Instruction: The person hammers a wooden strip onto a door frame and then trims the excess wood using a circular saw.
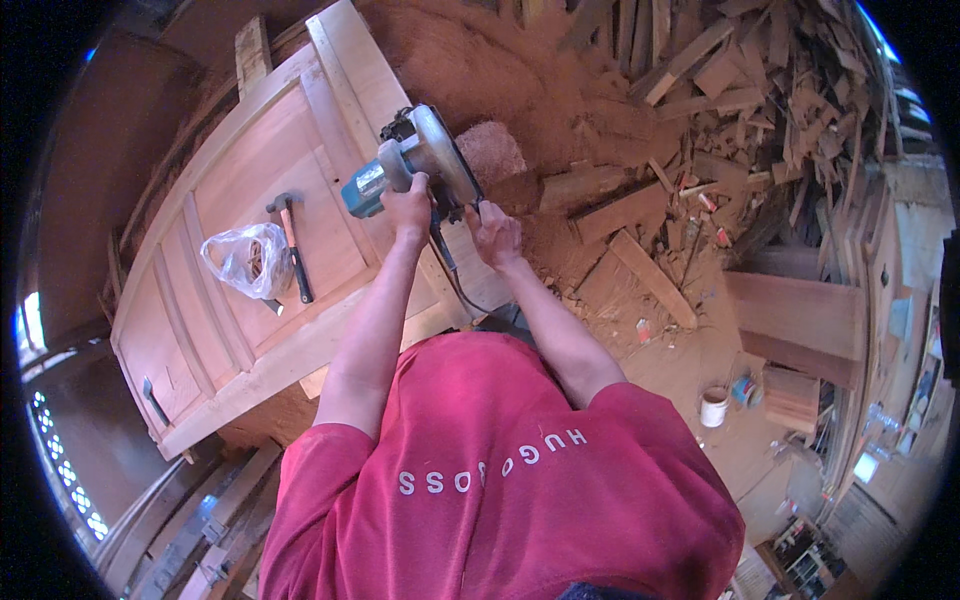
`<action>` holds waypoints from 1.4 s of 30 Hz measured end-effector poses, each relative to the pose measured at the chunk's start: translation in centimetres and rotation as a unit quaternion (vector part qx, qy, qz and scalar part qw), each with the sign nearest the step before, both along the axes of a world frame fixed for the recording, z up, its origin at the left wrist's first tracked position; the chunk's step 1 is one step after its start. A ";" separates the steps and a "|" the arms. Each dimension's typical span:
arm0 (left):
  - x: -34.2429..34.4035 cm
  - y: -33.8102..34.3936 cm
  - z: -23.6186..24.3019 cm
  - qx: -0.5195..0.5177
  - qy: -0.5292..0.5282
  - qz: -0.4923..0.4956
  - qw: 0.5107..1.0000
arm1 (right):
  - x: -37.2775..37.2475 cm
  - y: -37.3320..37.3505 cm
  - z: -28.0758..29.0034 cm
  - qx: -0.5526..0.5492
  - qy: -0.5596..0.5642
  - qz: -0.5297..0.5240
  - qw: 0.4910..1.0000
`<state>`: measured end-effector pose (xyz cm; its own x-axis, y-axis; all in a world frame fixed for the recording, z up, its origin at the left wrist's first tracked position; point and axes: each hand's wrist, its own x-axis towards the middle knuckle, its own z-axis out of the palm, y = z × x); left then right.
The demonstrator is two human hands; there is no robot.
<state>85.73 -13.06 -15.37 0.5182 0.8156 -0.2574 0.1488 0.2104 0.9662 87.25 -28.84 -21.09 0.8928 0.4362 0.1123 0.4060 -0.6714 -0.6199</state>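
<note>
Wearing a red shirt [540, 525], printed across with white lettering [434, 484], just behind both hands. Reaching forward, elbows slightly bent, wrists near each other. Gripping a teal-and-silver circular saw [435, 150] by its handle with the left hand [405, 208], fingers wrapped around. Touching the saw's near right side with the right hand [495, 237], fingers curled; impossible to tell how firmly closed. With the saw just ahead of both hands, at the edge of a panelled wooden door [250, 175]. With a hammer [294, 245] to the left hand's left.
</note>
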 end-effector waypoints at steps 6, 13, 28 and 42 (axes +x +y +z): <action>-0.4 0.4 -0.4 0.015 0.009 -0.012 1.000 | -1.3 2.7 -4.6 0.233 0.125 -0.126 0.956; -1.0 0.4 0.0 0.029 -0.031 -0.014 0.999 | -1.8 3.9 -3.0 0.402 0.474 -0.253 0.741; -9.8 0.8 0.0 0.286 -0.015 -0.103 0.953 | -4.1 4.8 10.0 0.212 0.126 -0.035 0.969; -38.6 4.8 -5.5 0.413 0.337 -0.443 0.721 | 1.2 13.3 7.9 0.174 0.260 0.008 0.950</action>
<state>47.15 -8.21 -20.92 0.9143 0.2602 -0.3105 0.3649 -0.8618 0.3523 88.48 -15.56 -13.15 0.8605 0.4676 -0.2021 -0.0076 -0.3849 -0.9229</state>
